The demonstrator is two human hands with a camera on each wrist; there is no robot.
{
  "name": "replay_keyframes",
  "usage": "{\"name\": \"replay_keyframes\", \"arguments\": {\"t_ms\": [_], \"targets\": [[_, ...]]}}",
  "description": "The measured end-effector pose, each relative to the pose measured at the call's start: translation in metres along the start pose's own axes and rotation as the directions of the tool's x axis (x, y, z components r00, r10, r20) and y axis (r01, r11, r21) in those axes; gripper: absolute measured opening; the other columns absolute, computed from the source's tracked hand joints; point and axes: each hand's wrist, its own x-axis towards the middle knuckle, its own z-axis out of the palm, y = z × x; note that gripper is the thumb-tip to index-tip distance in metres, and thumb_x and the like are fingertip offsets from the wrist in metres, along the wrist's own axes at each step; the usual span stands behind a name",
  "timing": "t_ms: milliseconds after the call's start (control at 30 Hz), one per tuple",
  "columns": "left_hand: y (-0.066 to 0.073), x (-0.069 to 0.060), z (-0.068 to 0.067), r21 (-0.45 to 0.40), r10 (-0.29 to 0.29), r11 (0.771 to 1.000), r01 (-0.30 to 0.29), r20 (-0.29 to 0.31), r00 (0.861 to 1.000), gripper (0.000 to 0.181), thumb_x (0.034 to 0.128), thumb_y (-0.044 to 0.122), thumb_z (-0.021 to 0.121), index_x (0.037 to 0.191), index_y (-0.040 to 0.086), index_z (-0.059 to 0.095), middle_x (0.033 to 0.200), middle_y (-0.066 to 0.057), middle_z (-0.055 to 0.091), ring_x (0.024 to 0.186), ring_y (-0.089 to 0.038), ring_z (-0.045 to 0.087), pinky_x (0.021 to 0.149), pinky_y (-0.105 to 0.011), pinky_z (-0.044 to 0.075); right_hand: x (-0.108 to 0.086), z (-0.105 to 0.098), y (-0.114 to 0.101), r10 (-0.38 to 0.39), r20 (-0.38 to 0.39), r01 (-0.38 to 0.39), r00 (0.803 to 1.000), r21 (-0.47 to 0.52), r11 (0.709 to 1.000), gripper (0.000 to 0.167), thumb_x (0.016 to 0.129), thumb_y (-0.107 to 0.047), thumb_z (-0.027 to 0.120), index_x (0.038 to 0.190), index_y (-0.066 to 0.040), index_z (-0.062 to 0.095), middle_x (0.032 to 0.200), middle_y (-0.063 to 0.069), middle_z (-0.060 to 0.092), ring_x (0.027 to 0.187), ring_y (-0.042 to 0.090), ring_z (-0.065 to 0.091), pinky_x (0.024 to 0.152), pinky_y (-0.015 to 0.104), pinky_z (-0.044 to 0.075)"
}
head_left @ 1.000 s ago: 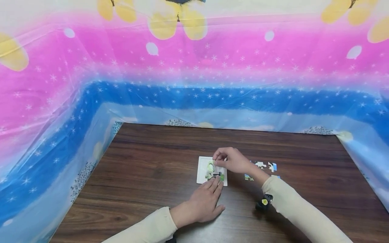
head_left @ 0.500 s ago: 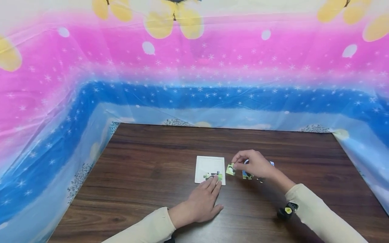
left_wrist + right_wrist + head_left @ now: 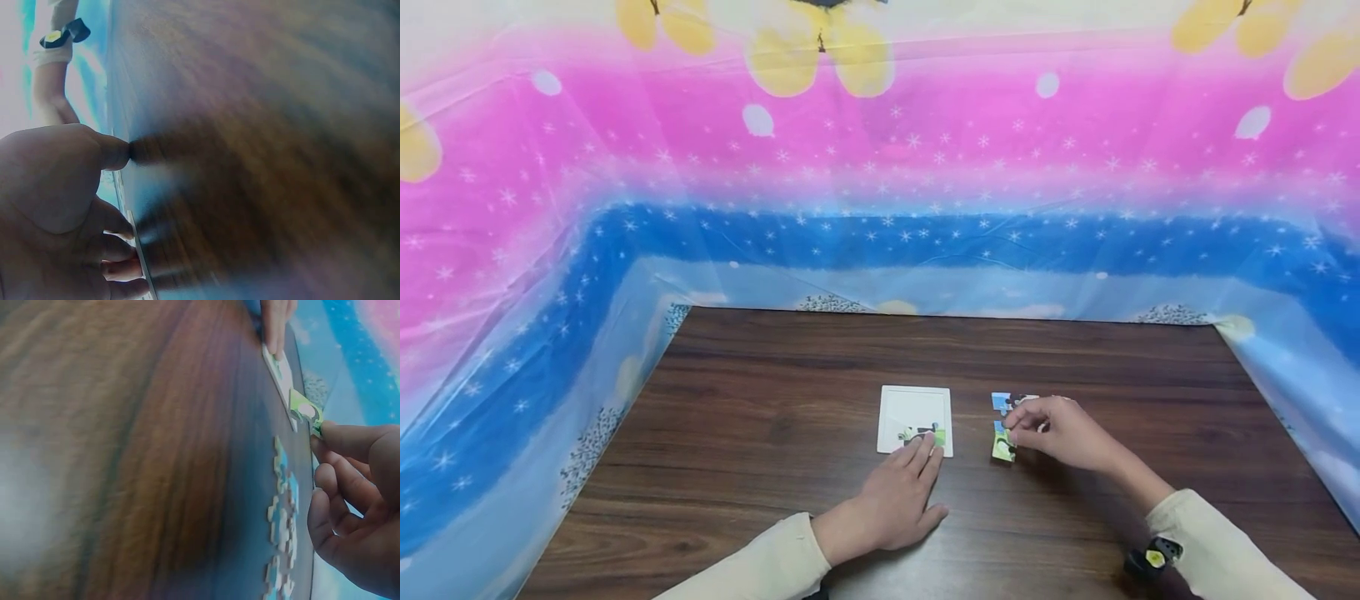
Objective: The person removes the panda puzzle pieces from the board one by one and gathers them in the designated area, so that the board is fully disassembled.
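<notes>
A white square puzzle tray (image 3: 913,406) lies on the table, with some joined green and black puzzle pieces (image 3: 931,430) along its near edge. My left hand (image 3: 895,498) rests with straight fingers on those pieces and the tray's near edge. Right of the tray, my right hand (image 3: 1063,433) pinches a green puzzle piece (image 3: 305,407) between thumb and forefinger, held above the table in the right wrist view. Loose blue, white and black puzzle pieces (image 3: 1001,402) lie beneath and behind that hand, partly hidden by it.
The dark wooden table (image 3: 775,358) is bordered at the back and sides by a pink and blue patterned cloth (image 3: 850,183). In the right wrist view, several loose pieces (image 3: 281,525) lie in a group on the table.
My right hand has carried the green puzzle piece from above the tray rightward to the loose pieces. My left hand has stayed on the tray. The view has shifted slightly.
</notes>
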Motion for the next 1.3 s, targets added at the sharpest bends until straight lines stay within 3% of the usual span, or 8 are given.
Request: {"name": "replay_keyframes", "arguments": {"t_ms": [300, 1033, 1300], "targets": [[0.000, 0.001, 0.002, -0.003, 0.002, 1.000, -0.002, -0.005, 1.000, 0.073, 0.1052, 0.053, 0.042, 0.158, 0.003, 0.035, 0.165, -0.017, 0.030, 0.153, -0.027, 0.030, 0.121, -0.036, 0.031, -0.014, 0.004, 0.010, -0.040, 0.003, 0.040, 0.999, 0.006, 0.999, 0.003, 0.092, -0.021, 0.078, 0.095, -0.020, 0.076, 0.084, -0.015, 0.071, 0.076, 0.002, 0.063, 0.066, 0.025, 0.050], [-0.001, 0.003, 0.002, 0.024, 0.016, 1.000, -0.015, -0.034, 0.999, 0.073, 0.1045, 0.053, 0.043, 0.156, 0.002, 0.039, 0.164, -0.017, 0.034, 0.151, -0.027, 0.033, 0.121, -0.034, 0.031, -0.011, 0.012, 0.009, -0.006, -0.008, 0.005, 1.000, -0.057, 0.998, 0.007, 0.095, -0.018, 0.074, 0.101, -0.020, 0.078, 0.086, -0.014, 0.069, 0.070, 0.003, 0.058, 0.059, 0.025, 0.049], [0.000, 0.004, 0.001, 0.028, -0.002, 1.000, 0.002, -0.025, 1.000, 0.074, 0.1031, 0.055, 0.043, 0.156, 0.004, 0.040, 0.163, -0.015, 0.035, 0.150, -0.026, 0.035, 0.116, -0.039, 0.037, -0.004, 0.011, 0.003, -0.067, -0.028, 0.064, 0.997, -0.080, 0.995, 0.007, 0.095, -0.016, 0.074, 0.100, -0.020, 0.077, 0.088, -0.016, 0.070, 0.080, 0.001, 0.063, 0.072, 0.027, 0.055]]}}
